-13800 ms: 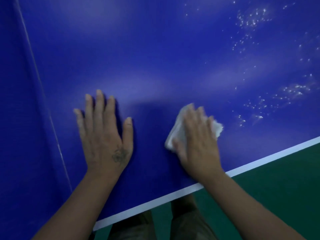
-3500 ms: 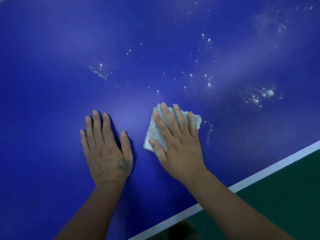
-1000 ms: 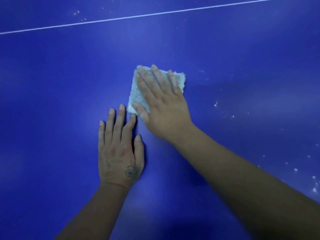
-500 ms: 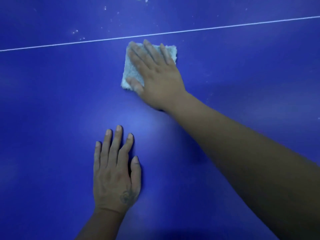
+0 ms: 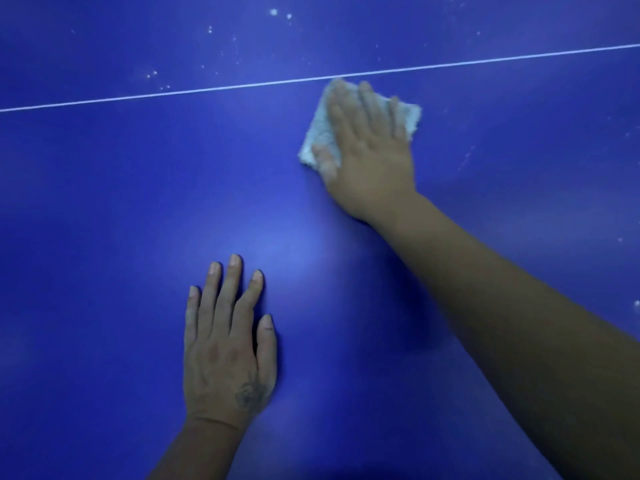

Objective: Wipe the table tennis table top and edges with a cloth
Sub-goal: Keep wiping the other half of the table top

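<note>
Blue table top (image 5: 104, 202), thin white line (image 5: 173, 93), left hand (image 5: 225, 355) flat, right hand (image 5: 370, 150) flat on cloth (image 5: 317, 136)

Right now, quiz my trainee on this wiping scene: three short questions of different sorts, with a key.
1. True or false: the left hand presses the cloth.
2. The cloth lies: A) beyond the white line; B) just on the near side of it; C) at the table's edge.
3. Fill in: the left hand rests ____ on the table top, fingers straight.
Key: 1 false, the right hand presses it. 2 B. 3 flat.
</note>
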